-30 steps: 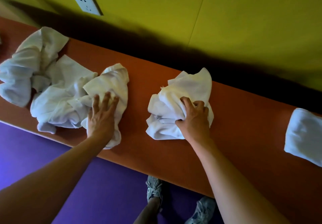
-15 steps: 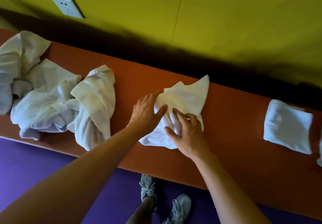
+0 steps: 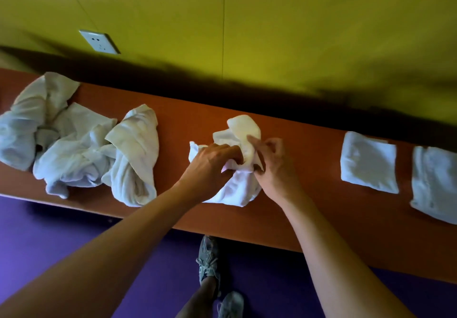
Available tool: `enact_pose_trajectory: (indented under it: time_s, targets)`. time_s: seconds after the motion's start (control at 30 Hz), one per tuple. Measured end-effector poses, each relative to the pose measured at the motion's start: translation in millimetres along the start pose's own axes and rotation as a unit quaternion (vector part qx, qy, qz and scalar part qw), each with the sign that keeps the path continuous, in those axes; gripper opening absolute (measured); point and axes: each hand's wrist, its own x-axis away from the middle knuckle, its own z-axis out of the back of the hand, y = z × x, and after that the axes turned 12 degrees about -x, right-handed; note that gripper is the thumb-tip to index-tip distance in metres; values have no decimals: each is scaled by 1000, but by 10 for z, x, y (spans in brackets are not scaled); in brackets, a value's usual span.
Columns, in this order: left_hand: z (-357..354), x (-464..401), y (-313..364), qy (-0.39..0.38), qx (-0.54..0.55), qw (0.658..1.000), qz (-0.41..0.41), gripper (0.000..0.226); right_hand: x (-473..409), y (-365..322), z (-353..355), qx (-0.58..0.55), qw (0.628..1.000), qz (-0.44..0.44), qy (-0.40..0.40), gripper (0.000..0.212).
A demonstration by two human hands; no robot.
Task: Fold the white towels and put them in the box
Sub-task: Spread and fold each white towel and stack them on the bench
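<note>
— Head view first: what sits on the long orange-brown wooden surface [image 3: 309, 209]?

— At its middle lies a crumpled white cloth towel [image 3: 237, 189], bunched into a lump, with one cream-tinted fold standing up at the far side.

— And the hands?

— Both are on it. The left hand [image 3: 207, 169] has its grip clenched on the towel's left part, fingers curled into the cloth. The right hand [image 3: 274, 167] pinches the raised fold, its grip closed on the same towel, thumb and fingers meeting around the fabric.

— Anything beside it?

— To the left, well apart from the held towel, a heap of loose rumpled white towels [image 3: 74, 144] spreads along the surface toward the edge of the frame. To the right lie two folded white towels: a neat square folded towel [image 3: 368, 162] and, just beside it, a second folded towel [image 3: 435, 184] partly cut off by the frame.

— The surroundings?

— A yellow-green wall [image 3: 296, 33] stands behind the surface, carrying a white wall socket [image 3: 100, 42]. Below is a purple floor [image 3: 49, 238], where the person's grey laced sneakers [image 3: 209, 261] show between the forearms.
</note>
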Motion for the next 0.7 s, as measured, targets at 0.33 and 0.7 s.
enact_pose_trajectory:
  time_s: [0.33, 0.7]
  targets:
    - [902, 615, 666, 113, -15, 991, 66, 19, 288, -673, 1015, -57, 997, 39, -35, 31]
    - [2091, 664, 1373, 208, -73, 971, 89, 20, 493, -1047, 2293, 96, 987, -36, -125, 25]
